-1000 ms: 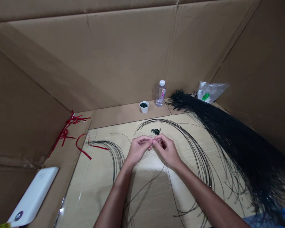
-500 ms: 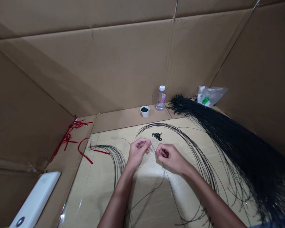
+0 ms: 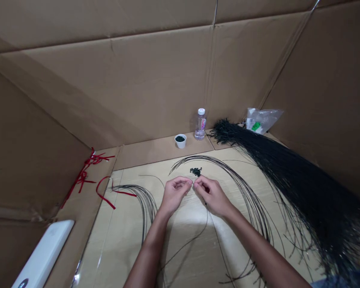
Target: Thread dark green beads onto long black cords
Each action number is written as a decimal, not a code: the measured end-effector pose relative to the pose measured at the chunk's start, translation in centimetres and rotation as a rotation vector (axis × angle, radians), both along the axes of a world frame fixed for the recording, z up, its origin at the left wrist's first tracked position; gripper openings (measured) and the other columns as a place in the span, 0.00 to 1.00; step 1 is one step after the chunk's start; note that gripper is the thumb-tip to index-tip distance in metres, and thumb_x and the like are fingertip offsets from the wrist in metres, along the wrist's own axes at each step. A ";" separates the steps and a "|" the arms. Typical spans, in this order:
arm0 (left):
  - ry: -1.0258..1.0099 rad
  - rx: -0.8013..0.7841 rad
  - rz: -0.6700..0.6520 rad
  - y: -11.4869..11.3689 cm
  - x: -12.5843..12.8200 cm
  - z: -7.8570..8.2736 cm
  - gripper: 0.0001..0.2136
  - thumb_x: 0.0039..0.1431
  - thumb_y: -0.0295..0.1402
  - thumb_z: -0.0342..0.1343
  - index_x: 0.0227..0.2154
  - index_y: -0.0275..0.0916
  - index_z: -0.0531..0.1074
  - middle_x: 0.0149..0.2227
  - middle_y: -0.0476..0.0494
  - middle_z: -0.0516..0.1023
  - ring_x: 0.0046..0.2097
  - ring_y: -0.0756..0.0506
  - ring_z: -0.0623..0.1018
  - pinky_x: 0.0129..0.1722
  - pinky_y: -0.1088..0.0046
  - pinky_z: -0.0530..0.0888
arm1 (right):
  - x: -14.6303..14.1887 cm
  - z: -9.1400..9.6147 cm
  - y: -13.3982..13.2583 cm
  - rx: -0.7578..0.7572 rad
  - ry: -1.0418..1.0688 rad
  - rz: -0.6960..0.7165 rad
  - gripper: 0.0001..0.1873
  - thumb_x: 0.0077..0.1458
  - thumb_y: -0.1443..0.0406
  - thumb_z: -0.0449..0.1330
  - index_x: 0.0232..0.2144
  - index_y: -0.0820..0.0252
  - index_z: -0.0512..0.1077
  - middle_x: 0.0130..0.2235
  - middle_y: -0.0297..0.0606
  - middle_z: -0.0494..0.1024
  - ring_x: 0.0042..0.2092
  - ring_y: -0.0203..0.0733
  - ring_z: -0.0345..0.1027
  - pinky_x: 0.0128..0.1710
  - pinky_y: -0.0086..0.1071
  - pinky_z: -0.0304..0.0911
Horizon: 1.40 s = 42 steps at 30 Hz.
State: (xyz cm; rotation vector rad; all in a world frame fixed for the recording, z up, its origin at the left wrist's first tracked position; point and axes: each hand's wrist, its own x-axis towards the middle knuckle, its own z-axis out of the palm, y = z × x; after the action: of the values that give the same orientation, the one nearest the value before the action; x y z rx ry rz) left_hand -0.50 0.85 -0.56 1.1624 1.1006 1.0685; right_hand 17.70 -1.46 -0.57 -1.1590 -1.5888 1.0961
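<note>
My left hand [image 3: 177,193] and my right hand [image 3: 210,194] meet fingertip to fingertip above the middle of the table, both pinched closed. A thin dark cord [image 3: 212,222] runs down from beneath my right hand toward the table's front. Its upper end is hidden among the fingers of both hands. Just beyond the fingertips lies a small heap of dark green beads [image 3: 195,171]. Around the right hand curves a loose bundle of dark cords [image 3: 237,176]. Another, smaller bundle of cords [image 3: 144,194] lies left of my left forearm.
A white cup of dark beads [image 3: 180,141] and a clear bottle [image 3: 200,126] stand at the back. A thick sheaf of black cords [image 3: 288,172] fills the right, near a plastic bag [image 3: 262,121]. Red ribbons [image 3: 106,196] and a white device [image 3: 45,254] lie left. Cardboard walls [image 3: 156,88] enclose the table.
My right hand has moved up and left, bringing its fingertips against those of my left hand. The stretch of cord that showed between the hands is now covered. The view has shifted slightly.
</note>
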 end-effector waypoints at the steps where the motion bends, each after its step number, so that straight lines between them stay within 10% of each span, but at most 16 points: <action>1: 0.007 -0.001 0.002 0.1 0.1 0.0 0.16 0.54 0.45 0.73 0.33 0.36 0.83 0.27 0.46 0.79 0.27 0.51 0.71 0.28 0.75 0.67 | -0.2 -0.3 0.1 -0.010 0.029 -0.014 0.12 0.69 0.58 0.57 0.34 0.57 0.73 0.26 0.30 0.69 0.27 0.37 0.58 0.28 0.31 0.53; 16: 0.754 0.414 0.237 4.1 2.2 -0.9 0.03 0.58 0.28 0.63 0.32 0.40 0.82 0.32 0.42 0.84 0.31 0.44 0.79 0.35 0.68 0.73 | -1.2 -1.9 0.8 -0.055 0.163 -0.254 0.04 0.56 0.64 0.59 0.29 0.58 0.72 0.27 0.30 0.70 0.28 0.36 0.60 0.29 0.29 0.54; 27: -0.071 -0.035 0.204 0.9 1.0 -0.1 0.08 0.47 0.31 0.70 0.32 0.38 0.80 0.31 0.46 0.83 0.32 0.47 0.81 0.37 0.71 0.79 | -1.3 -1.9 0.7 -0.083 0.214 -0.218 0.05 0.56 0.63 0.60 0.29 0.57 0.71 0.26 0.29 0.68 0.28 0.36 0.58 0.29 0.30 0.53; 42: 0.004 0.081 0.049 0.5 0.3 -0.8 0.10 0.55 0.37 0.72 0.39 0.39 0.86 0.39 0.40 0.86 0.41 0.43 0.84 0.44 0.68 0.80 | -0.9 -1.0 0.1 -0.068 0.185 -0.132 0.05 0.58 0.63 0.59 0.30 0.57 0.72 0.27 0.30 0.70 0.28 0.37 0.58 0.29 0.30 0.53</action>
State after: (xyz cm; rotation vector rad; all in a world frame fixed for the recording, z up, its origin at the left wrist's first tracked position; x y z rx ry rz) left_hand -0.23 1.30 -1.31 1.2070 1.1029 1.1580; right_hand 16.83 -1.39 -1.55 -1.1545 -1.3238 1.1434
